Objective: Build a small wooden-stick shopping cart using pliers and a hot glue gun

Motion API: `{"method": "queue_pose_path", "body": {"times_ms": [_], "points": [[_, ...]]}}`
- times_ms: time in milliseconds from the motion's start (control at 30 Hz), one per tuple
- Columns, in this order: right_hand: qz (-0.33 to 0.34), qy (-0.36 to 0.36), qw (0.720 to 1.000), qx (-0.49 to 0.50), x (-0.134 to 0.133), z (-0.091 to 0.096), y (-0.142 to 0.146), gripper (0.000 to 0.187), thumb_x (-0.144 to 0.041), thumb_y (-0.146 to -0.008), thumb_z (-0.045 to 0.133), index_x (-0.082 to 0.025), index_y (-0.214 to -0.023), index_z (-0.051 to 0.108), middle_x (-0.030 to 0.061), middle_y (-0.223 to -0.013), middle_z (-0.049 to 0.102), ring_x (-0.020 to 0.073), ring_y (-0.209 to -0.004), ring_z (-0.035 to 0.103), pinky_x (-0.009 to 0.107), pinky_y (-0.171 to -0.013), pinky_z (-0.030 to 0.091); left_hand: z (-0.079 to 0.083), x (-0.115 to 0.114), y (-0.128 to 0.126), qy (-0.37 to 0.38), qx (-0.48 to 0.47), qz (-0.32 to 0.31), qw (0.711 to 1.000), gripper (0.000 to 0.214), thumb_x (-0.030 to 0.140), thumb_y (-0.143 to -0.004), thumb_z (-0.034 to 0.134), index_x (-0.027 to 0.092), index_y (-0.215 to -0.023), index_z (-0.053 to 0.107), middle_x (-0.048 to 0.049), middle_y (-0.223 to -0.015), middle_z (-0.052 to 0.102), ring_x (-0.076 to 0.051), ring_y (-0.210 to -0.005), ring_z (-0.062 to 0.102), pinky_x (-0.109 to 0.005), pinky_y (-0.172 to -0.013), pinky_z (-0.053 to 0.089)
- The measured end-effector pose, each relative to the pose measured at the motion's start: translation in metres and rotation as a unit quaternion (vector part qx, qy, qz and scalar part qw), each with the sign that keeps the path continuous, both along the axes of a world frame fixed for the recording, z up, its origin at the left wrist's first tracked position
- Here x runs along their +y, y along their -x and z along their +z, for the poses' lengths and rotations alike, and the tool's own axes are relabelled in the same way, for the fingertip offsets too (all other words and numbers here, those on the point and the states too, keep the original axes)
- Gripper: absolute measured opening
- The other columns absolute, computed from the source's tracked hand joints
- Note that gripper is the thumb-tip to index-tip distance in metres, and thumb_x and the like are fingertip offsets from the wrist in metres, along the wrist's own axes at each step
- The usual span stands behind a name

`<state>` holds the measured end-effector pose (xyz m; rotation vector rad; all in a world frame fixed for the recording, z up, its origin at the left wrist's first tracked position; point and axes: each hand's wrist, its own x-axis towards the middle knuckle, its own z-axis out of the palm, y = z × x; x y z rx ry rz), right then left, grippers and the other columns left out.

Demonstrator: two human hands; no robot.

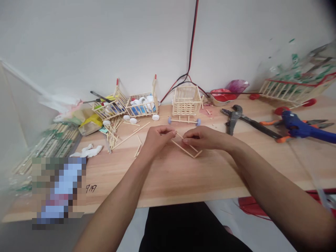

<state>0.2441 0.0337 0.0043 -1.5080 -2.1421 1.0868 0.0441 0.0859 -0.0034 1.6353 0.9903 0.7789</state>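
cart (186, 101) behind stick frame (187, 152) | glue gun (299, 126) right | loose sticks (115, 134) left

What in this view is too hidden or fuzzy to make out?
Head view:
- Fingers of the left hand and right hand cover the upper ends of the stick frame.
- Blue glue gun: cut off by the right edge.
- Lower-left patch: pixelated, unreadable.

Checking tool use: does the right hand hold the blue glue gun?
No, the glue gun lies on the table while the right hand pinches the stick frame.
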Motion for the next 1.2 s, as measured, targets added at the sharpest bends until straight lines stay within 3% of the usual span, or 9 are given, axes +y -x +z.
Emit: {"method": "queue_pose_path", "body": {"times_ms": [300, 500, 633, 800, 1000, 1200], "points": [[-0.021, 0.004, 1.0, 0.006, -0.003, 0.005, -0.002, 0.045, -0.051, -0.089, 0.041, -0.017, -0.075, 0.066, -0.001, -0.058, 0.048, 0.0112, -0.055, 0.041, 0.025, -0.053, 0.029, -0.001, -0.001, 0.001, 0.045, 0.002, 0.031, 0.999, 0.02, 0.035, -0.068, 0.069, 0.015, -0.068, 0.07, 0.0007, -0.061, 0.062, -0.008, -0.051, 0.043, -0.023, -0.052, 0.031], [-0.024, -0.016, 1.0, 0.001, -0.011, 0.014, -0.01, 0.053, -0.057, -0.092, 0.031, -0.018, -0.071, 0.06, 0.0014, -0.069, 0.055, 0.0143, -0.065, 0.047, 0.028, -0.064, 0.036, -0.001, -0.001, 0.002, 0.037, -0.007, 0.047, 0.998, 0.02, 0.035, -0.067, 0.069, 0.015, -0.069, 0.071, 0.0, -0.064, 0.064, -0.009, -0.055, 0.045, -0.023, -0.055, 0.032], [-0.059, -0.039, 0.996, -0.046, -0.02, 0.018, -0.007, 0.041, -0.052, -0.089, 0.041, -0.019, -0.074, 0.062, 0.002, -0.071, 0.058, 0.0156, -0.066, 0.049, 0.028, -0.061, 0.036, 0.0, -0.002, 0.002, 0.034, -0.008, 0.051, 0.998, 0.019, 0.034, -0.066, 0.069, 0.015, -0.068, 0.071, -0.0003, -0.065, 0.066, -0.009, -0.055, 0.047, -0.023, -0.057, 0.034], [-0.096, -0.044, 0.994, -0.026, -0.024, 0.005, -0.004, 0.027, -0.042, -0.084, 0.051, -0.02, -0.082, 0.065, 0.0008, -0.07, 0.06, 0.0147, -0.065, 0.051, 0.026, -0.059, 0.036, -0.001, -0.002, 0.001, 0.043, -0.022, 0.054, 0.997, 0.018, 0.033, -0.065, 0.07, 0.015, -0.068, 0.072, -0.0012, -0.066, 0.067, -0.01, -0.057, 0.05, -0.023, -0.058, 0.037], [-0.1, -0.032, 0.994, 0.013, -0.022, -0.005, -0.004, 0.028, -0.044, -0.083, 0.052, -0.019, -0.08, 0.065, -0.0001, -0.067, 0.057, 0.0134, -0.062, 0.048, 0.026, -0.057, 0.035, -0.003, -0.001, 0.002, 0.03, -0.019, 0.05, 0.998, 0.018, 0.034, -0.065, 0.069, 0.015, -0.065, 0.071, -0.0006, -0.062, 0.065, -0.011, -0.056, 0.049, -0.023, -0.055, 0.036], [-0.15, -0.031, 0.988, 0.02, -0.038, -0.006, -0.015, 0.034, -0.049, -0.078, 0.061, -0.022, -0.098, 0.07, 0.0025, -0.078, 0.065, 0.0168, -0.07, 0.057, 0.028, -0.062, 0.042, -0.004, 0.0, 0.003, 0.021, -0.036, 0.058, 0.997, 0.017, 0.033, -0.066, 0.069, 0.016, -0.067, 0.072, -0.0016, -0.067, 0.068, -0.013, -0.065, 0.055, -0.024, -0.064, 0.04]]}}
